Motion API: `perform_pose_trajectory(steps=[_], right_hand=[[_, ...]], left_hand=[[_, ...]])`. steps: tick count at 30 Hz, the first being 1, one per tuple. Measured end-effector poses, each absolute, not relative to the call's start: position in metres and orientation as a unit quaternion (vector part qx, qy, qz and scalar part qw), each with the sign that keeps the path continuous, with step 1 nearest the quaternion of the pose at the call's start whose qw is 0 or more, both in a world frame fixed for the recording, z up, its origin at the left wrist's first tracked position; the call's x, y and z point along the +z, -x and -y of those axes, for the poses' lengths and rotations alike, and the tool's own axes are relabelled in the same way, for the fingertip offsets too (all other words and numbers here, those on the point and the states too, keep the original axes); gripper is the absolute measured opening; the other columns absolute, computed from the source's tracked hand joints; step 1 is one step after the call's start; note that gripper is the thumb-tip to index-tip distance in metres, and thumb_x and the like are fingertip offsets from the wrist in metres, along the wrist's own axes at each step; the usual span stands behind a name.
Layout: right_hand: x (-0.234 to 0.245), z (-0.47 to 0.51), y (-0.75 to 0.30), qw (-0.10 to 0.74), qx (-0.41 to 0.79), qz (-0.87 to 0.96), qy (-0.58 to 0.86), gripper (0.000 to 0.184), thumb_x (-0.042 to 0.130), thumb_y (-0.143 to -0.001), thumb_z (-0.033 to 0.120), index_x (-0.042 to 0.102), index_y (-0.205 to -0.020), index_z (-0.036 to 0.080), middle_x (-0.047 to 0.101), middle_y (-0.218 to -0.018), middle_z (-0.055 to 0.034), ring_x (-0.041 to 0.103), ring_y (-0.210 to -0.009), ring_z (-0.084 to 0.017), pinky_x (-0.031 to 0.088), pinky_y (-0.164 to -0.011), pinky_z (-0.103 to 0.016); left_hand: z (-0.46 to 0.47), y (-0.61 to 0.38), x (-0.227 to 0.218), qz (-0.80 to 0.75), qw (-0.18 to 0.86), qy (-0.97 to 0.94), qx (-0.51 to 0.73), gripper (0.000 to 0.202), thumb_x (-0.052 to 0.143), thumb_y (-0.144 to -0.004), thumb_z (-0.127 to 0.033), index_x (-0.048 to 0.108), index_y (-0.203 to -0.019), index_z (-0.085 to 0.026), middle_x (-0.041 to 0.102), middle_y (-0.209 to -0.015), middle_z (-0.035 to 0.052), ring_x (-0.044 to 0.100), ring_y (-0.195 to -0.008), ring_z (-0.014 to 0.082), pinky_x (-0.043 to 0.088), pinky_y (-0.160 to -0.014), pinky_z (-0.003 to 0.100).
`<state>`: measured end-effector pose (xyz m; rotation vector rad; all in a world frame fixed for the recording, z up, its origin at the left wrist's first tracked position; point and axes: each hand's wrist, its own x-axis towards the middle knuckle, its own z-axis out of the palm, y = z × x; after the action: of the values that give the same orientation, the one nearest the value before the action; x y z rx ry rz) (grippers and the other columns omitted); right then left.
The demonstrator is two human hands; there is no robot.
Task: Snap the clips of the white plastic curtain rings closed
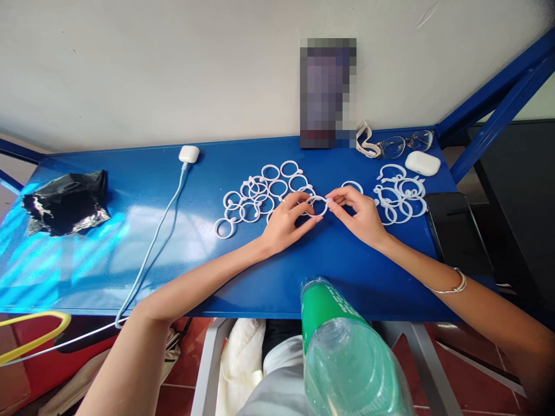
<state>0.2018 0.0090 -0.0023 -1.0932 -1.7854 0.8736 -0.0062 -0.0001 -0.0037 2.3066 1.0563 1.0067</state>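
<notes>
Both hands meet over the middle of a blue table [143, 231] and pinch one white plastic ring [318, 205] between them. My left hand [288, 222] grips the ring's left side with thumb and fingers. On its right side, my right hand [359, 215] closes its fingertips. A pile of several white rings [260, 193] lies just left of the hands. A second pile of white rings [399, 193] lies to their right. One single ring [352, 186] sits behind my right hand.
A black plastic bag [67, 202] lies at the table's left end. A white charger [189, 153] and cable [151, 242] run off the front edge. Glasses [405, 144], an earbud case [422, 163] and a dark phone [455, 228] sit right. A plastic bottle [347, 352] stands close in front.
</notes>
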Motion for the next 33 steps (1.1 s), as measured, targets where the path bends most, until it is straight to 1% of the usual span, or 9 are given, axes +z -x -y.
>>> perform_pose_trajectory(steps=[5, 10, 14, 21, 28, 33], right_hand=[[-0.0032, -0.0095, -0.2018, 0.426, 0.347, 0.717, 0.428, 0.019, 0.061, -0.095, 0.042, 0.065, -0.098, 0.023, 0.071, -0.091, -0.0027, 0.068, -0.078, -0.017, 0.059, -0.074, -0.030], [-0.0029, -0.0096, -0.2016, 0.418, 0.351, 0.719, 0.430, 0.021, 0.061, -0.095, 0.043, 0.065, -0.099, 0.023, 0.072, -0.093, -0.0036, 0.069, -0.079, -0.018, 0.059, -0.076, -0.032], [-0.0021, -0.0092, -0.2012, 0.419, 0.351, 0.723, 0.423, 0.018, 0.060, -0.095, 0.040, 0.066, -0.099, 0.023, 0.073, -0.094, -0.0036, 0.069, -0.079, -0.018, 0.059, -0.076, -0.032], [-0.0014, -0.0091, -0.2015, 0.403, 0.354, 0.731, 0.421, 0.019, 0.059, -0.096, 0.040, 0.066, -0.100, 0.023, 0.073, -0.095, -0.0042, 0.069, -0.079, -0.019, 0.059, -0.075, -0.033], [-0.0010, -0.0091, -0.2021, 0.399, 0.356, 0.737, 0.413, 0.014, 0.060, -0.096, 0.035, 0.066, -0.101, 0.023, 0.073, -0.096, -0.0036, 0.070, -0.080, -0.018, 0.059, -0.076, -0.032], [0.0013, -0.0084, -0.2018, 0.393, 0.357, 0.740, 0.412, 0.017, 0.058, -0.096, 0.037, 0.066, -0.101, 0.023, 0.073, -0.096, -0.0044, 0.070, -0.081, -0.019, 0.060, -0.075, -0.033]], left_hand=[[0.0000, 0.0059, -0.0041, -0.377, 0.195, -0.828, 0.366, 0.021, 0.058, -0.096, -0.035, 0.063, -0.087, -0.017, 0.063, -0.108, 0.0094, 0.062, -0.103, 0.0191, 0.053, -0.088, 0.032], [0.0004, 0.0055, -0.0048, -0.377, 0.186, -0.828, 0.371, 0.019, 0.059, -0.095, -0.033, 0.062, -0.087, -0.017, 0.063, -0.107, 0.0090, 0.063, -0.102, 0.0188, 0.053, -0.087, 0.031], [0.0006, 0.0053, -0.0051, -0.378, 0.194, -0.826, 0.370, 0.019, 0.059, -0.095, -0.033, 0.062, -0.087, -0.017, 0.063, -0.107, 0.0090, 0.062, -0.101, 0.0185, 0.053, -0.087, 0.032], [0.0011, 0.0049, -0.0032, -0.387, 0.216, -0.830, 0.339, 0.021, 0.055, -0.096, -0.035, 0.061, -0.087, -0.017, 0.062, -0.108, 0.0100, 0.063, -0.100, 0.0196, 0.054, -0.086, 0.033], [0.0021, 0.0048, -0.0021, -0.381, 0.200, -0.843, 0.323, 0.020, 0.054, -0.096, -0.033, 0.060, -0.086, -0.017, 0.060, -0.111, 0.0111, 0.064, -0.100, 0.0199, 0.054, -0.085, 0.032], [0.0023, 0.0052, -0.0029, -0.383, 0.200, -0.846, 0.313, 0.019, 0.055, -0.096, -0.033, 0.060, -0.087, -0.017, 0.061, -0.113, 0.0111, 0.064, -0.101, 0.0205, 0.055, -0.086, 0.033]])
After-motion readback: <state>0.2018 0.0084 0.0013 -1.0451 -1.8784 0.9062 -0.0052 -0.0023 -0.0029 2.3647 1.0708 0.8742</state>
